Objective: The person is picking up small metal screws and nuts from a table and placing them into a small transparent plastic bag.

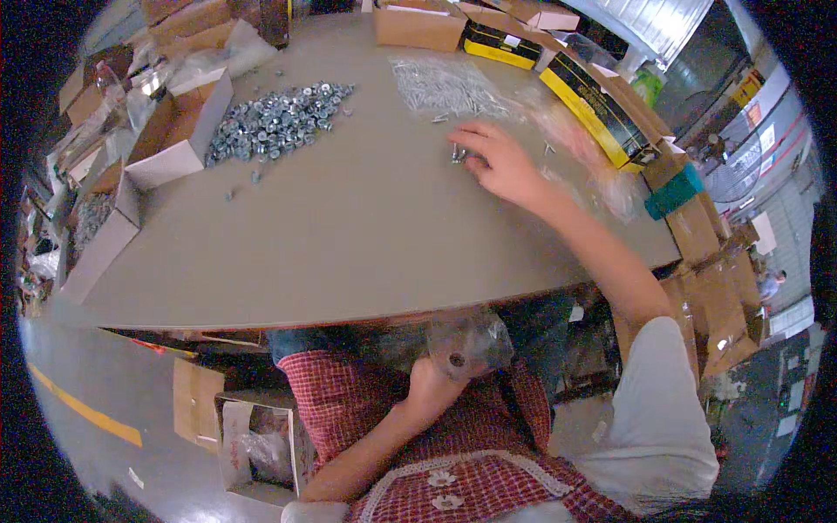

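Tabletop (288, 240), one o'clock: your half-curled right hand (497, 164) pinches likely-light screws (457, 155), best gripped mid-shank; your closed left hand (433, 390) holds a limp bag (486, 342).

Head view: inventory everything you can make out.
Table: one, grey, centre
Metal fittings: many, silvery, table's left
Trays: two, white and brown, table's left edge
Bag of screws: one, clear, table's back
Yellow-black boxes: two, back right
Teal strip: one, right side
Cardboard boxes: several, brown, back and right
Floor box: one, brown, lower left
Fan: one, grey, far right
Distant person: one, blurred, far right
Loose screws: few, silvery, table's middle
Small bag: one, clear, lower centre
Garment: one, red check, below
Left hand: one, holding small bag
Right hand: one, over table, at loose screws
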Tool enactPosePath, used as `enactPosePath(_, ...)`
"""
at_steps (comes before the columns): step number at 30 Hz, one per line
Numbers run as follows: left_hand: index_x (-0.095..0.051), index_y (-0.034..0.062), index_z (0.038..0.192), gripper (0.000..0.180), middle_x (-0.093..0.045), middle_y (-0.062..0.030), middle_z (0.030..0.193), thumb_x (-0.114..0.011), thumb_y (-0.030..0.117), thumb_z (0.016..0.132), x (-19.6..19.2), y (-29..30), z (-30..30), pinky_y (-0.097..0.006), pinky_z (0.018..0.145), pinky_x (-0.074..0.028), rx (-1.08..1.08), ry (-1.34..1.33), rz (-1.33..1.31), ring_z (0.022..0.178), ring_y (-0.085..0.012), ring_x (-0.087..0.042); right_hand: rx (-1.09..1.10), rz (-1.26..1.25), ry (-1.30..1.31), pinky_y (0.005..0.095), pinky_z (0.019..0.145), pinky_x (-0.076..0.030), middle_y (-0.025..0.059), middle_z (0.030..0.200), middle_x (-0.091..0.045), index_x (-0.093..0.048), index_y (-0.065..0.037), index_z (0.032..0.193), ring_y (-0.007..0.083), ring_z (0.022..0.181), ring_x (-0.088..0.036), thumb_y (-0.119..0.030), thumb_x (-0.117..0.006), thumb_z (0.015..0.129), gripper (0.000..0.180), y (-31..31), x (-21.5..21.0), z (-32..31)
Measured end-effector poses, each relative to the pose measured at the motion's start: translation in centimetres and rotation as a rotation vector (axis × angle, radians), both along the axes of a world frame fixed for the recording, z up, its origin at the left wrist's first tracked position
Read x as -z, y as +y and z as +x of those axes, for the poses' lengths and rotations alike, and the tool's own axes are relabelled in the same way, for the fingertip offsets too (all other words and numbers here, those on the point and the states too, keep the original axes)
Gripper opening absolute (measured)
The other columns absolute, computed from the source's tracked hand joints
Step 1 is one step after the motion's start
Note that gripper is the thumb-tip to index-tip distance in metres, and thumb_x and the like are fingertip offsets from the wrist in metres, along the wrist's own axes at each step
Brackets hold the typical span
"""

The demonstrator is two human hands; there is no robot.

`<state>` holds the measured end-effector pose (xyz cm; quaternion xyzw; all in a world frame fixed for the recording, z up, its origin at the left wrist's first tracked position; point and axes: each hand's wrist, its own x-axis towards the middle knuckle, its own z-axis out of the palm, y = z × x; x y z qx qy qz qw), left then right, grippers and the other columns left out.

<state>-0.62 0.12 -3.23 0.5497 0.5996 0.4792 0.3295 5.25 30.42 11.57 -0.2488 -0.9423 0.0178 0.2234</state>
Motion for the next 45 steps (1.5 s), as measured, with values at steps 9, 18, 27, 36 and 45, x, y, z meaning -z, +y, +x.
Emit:
enactPosePath(9,-0.065,0.0075,0.116,0.053,-0.071,-0.0173,0.099,-0.081,0.038,0.077,-0.6,-0.7,0.4,-0.042,0.075,-0.057,-0.047,-0.006,-0.033,0.087,-0.0346,-0.07,-0.067,-0.105,-0.034,0.039,0.101,-0.045,0.0128,0.129,-0.057,-0.058,-0.009,0.129,0.03,0.118,-0.055,0.0,-0.059,0.081,0.05,2.1,0.4,0.4)
enactPosePath(18,-0.066,0.0081,0.112,0.049,-0.071,-0.0181,0.099,-0.082,0.035,0.076,1.0,-0.7,1.2,-0.041,0.077,-0.056,-0.104,-0.162,-0.12,0.089,-0.0349,-0.07,0.035,-0.148,-0.045,0.0379,0.091,-0.048,0.0132,0.117,-0.059,-0.062,-0.012,0.125,0.027,0.105,-0.059,0.006,-0.05,0.075,0.054,5.6,0.2,-2.9)
enactPosePath(27,-0.066,0.0063,0.11,0.048,-0.071,-0.0169,0.095,-0.082,0.034,0.074,0.0,-0.9,0.7,-0.041,0.073,-0.056,-0.045,-0.01,0.019,0.085,-0.0327,-0.071,-0.009,-0.289,0.063,0.0433,0.085,-0.05,0.0147,0.102,-0.067,-0.071,-0.012,0.108,0.0334,0.095,-0.063,-0.003,-0.063,0.067,0.042,5.8,1.3,-1.6)
enactPosePath(36,-0.066,0.0049,0.109,0.047,-0.072,-0.016,0.096,-0.083,0.031,0.073,-2.0,-1.0,0.3,-0.039,0.074,-0.055,-0.034,-0.19,-0.199,0.084,-0.0299,-0.071,-0.226,-0.351,-0.038,0.0357,0.083,-0.052,0.0077,0.097,-0.064,-0.067,-0.009,0.099,0.0239,0.093,-0.064,0.001,-0.062,0.078,0.024,-7.5,-1.9,3.4)
enactPosePath(45,-0.068,0.0054,0.1,0.032,-0.072,-0.0133,0.09,-0.081,0.024,0.077,-4.8,-0.6,1.4,-0.036,0.075,-0.054,-0.12,-0.36,-0.023,0.083,-0.0236,-0.07,-0.513,-0.446,-0.079,0.0399,0.089,-0.051,0.0121,0.107,-0.064,-0.066,-0.006,0.105,0.0318,0.103,-0.062,-0.019,-0.061,0.091,0.021,-14.4,-4.7,0.9)
